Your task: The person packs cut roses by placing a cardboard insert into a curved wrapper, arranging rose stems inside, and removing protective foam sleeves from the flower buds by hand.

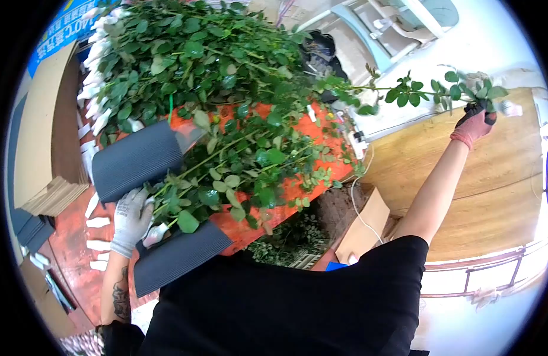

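Observation:
My left hand wears a grey-white glove and lies at the near edge of a dark corrugated sheet, fingers stretched and thumb apart. Beside it is a flower head in a white sleeve, with leafy rose stems spreading right between two dark corrugated sheets. Far out to the right, my right hand, in a red and black glove, is closed around a long leafy rose stem. That stem reaches back left toward the pile; a pale, blurred head shows beyond the hand.
A big heap of leafy stems with white-sleeved heads covers the back of the red table. Stacked cardboard sheets stand at left. A power strip with a white cable sits at the table's right edge. Leaves fill a container below.

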